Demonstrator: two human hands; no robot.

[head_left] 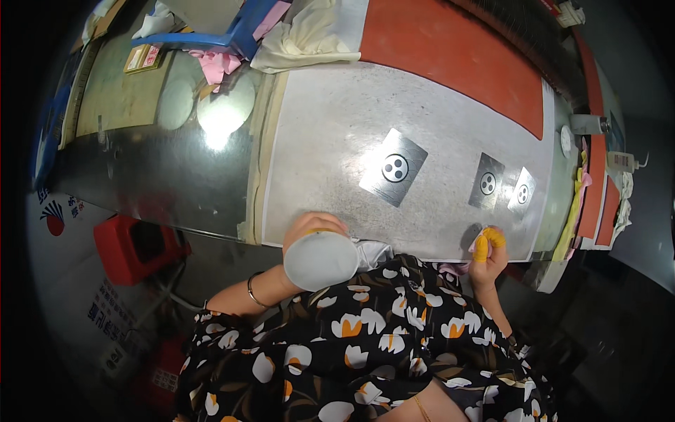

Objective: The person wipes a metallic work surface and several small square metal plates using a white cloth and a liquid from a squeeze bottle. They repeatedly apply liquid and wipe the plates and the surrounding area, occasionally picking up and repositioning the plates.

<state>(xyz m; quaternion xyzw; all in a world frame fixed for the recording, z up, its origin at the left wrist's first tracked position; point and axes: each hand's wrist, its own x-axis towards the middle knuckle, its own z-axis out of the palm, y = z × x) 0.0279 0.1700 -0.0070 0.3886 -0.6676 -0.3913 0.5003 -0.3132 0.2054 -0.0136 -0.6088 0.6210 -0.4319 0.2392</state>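
My left hand [309, 224] is closed round a round, pale disc [321, 261], held in front of my body at the table's near edge. Its fingers are partly hidden behind the disc. Further right, my right hand [492, 254], with yellow covers on some fingers, is closed in a pinch on a small pinkish cloth [475, 243], just over the near edge. Beyond the hands, a larger grey card [412, 173] with a round black-and-white mark lies on the pale work surface [323, 141]. Two smaller marked cards [495, 172] lie nearer my right hand.
An orange-red mat [450, 60] covers the back. Crumpled white cloth [309, 39] lies beside a blue holder [242, 35]. Two pale discs [176, 103] rest on the dark glass at left. A grey bottle [589, 124] stands right, and a red stool [130, 246] sits below left.
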